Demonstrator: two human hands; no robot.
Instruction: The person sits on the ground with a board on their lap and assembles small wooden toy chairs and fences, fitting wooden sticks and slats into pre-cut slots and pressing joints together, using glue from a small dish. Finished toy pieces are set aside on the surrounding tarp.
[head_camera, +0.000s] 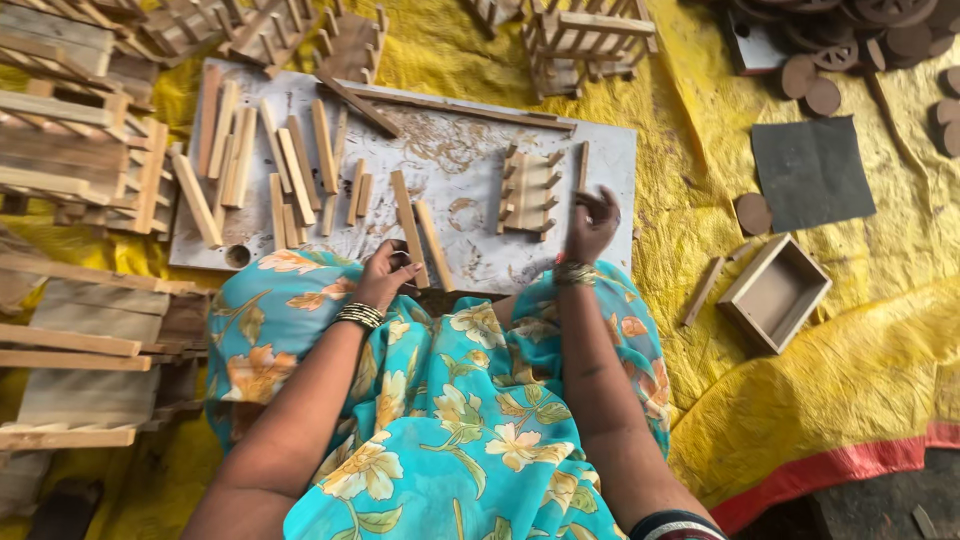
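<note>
Left hand (385, 275) is curling half-closed at the white board's (470, 160) near edge, fingertips touching a long slat (408, 228). Right hand (592, 225) is hovering right of the small ladder-like frame (528, 192), fingers bent; any grip cannot be told. Judgement: squaring each slat against the frame before pressing is keeping rungs parallel.

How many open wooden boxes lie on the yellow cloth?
1: the open wooden box lies on the yellow cloth, right of the right hand. Others may be hidden outside the frame.
</note>
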